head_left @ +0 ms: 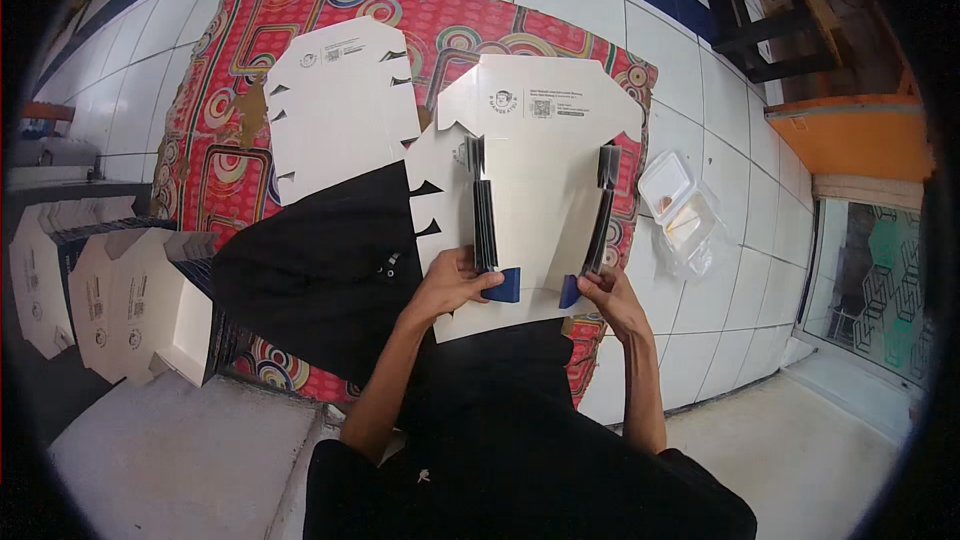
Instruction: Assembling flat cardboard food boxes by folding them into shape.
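In front of me lies a partly folded white cardboard box (540, 190) with printing on its far flap. Its left side wall (484, 225) and right side wall (600, 230) stand up as dark, layered edges. My left hand (455, 285) pinches the near end of the left wall, beside a dark blue tab (503, 286). At the near end of the right wall, my right hand (615, 302) grips the cardboard beside another blue tab (569, 291). Both thumbs show; some fingers are hidden behind the walls. Another flat white cardboard sheet (345, 110) with notched edges lies farther left.
Beneath is a red patterned mat (440, 20) on white floor tiles. Black cloth (310, 260) spreads over my left side. Several folded boxes (140, 305) stand at the far left. An opened clear-and-white food container (680, 205) in a plastic bag sits right of the mat.
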{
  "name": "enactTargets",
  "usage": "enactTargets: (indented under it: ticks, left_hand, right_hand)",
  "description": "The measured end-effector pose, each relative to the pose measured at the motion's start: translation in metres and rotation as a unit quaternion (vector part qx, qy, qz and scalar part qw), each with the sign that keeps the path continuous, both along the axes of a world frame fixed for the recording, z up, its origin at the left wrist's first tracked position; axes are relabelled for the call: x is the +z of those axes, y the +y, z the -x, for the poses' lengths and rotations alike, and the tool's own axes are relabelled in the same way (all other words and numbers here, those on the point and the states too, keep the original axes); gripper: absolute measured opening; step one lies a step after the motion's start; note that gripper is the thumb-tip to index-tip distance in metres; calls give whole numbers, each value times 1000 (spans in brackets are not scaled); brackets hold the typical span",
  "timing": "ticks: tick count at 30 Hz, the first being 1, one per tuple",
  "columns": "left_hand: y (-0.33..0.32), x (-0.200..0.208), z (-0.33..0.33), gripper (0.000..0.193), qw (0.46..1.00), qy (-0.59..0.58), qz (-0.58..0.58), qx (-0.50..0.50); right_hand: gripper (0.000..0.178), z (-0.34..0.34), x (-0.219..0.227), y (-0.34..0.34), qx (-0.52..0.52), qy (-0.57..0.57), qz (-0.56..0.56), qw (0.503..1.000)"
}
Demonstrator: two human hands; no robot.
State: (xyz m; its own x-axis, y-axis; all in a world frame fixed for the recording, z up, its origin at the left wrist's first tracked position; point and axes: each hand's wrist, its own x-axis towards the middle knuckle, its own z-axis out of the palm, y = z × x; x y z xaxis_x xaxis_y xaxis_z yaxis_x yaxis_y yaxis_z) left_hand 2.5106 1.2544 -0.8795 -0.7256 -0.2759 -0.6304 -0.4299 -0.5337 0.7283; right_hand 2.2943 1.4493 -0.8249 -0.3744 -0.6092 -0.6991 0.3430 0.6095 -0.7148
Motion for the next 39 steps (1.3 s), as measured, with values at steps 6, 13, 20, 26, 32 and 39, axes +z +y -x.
enactTargets:
  ticks: [6,13,20,26,32,39]
  left_hand:
    - [12,-6,1,57,992,-40,116,12]
    - [7,-4,-6,59,987,26,150,51]
    - [28,20,2,43,941,-19,320,108]
    - [33,18,0,40,915,-73,378,124]
    - [47,49,-18,70,784,41,579,220]
    - [24,41,11,75,704,1,694,-152]
  right_hand:
    - [54,-3,-37,13,-42,127,-38,990]
    - [55,1,-28,10,-79,82,-20,993]
    - [64,-27,-11,2,-156,59,38,985]
    - [60,-51,7,-25,-161,205,-16,965]
    - [49,-27,-9,-7,-227,190,-16,955]
    - [47,-20,21,-5,-243,47,73,966]
